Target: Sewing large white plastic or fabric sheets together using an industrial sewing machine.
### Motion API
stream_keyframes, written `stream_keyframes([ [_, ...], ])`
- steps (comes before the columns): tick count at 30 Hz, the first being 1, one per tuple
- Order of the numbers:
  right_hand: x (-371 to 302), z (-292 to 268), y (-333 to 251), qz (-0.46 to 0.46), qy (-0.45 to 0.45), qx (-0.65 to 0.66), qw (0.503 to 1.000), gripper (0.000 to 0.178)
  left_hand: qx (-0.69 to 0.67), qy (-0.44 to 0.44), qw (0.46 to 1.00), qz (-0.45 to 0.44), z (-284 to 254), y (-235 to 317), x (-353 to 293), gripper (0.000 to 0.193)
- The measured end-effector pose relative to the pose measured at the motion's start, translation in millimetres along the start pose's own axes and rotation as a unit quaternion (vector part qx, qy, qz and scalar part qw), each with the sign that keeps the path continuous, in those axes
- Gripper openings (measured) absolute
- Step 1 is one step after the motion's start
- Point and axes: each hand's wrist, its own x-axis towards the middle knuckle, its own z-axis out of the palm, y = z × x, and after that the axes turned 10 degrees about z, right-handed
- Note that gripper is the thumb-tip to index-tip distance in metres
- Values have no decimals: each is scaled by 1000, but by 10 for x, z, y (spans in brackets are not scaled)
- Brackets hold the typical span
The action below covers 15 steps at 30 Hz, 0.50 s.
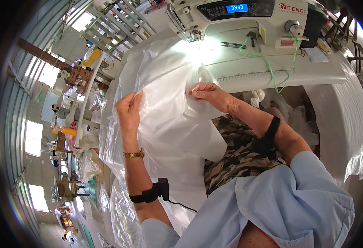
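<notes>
A large sheet of white woven plastic (165,95) spreads over the sewing table and hangs down across my lap. My left hand (129,108) is closed on the sheet's left side, thumb up against the fingers. To the right, my right hand (208,94) pinches a fold of the same sheet between thumb and fingers. Beyond both hands stands a white sewing machine (235,29), its lamp shining brightly on the sheet under the needle area. The glare hides where the sheet meets the needle.
Green thread (268,62) hangs in a loop from the machine over the table edge. Black snips (233,44) and a small dark hammer-like tool (253,39) lie beside the machine. More white sheeting (342,124) drapes at the right. A metal rack (115,25) stands at the far left.
</notes>
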Motion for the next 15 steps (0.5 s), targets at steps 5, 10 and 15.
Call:
stream_keyframes([
  [5,31,55,6,-58,17,-47,997,23,56,35,998,-1,-179,-49,274,34],
  [10,172,217,-97,-136,-19,-59,989,25,101,14,993,59,-190,307,767,25],
  [15,136,389,-253,-69,-48,103,991,27,145,-18,984,104,-230,537,938,23],
])
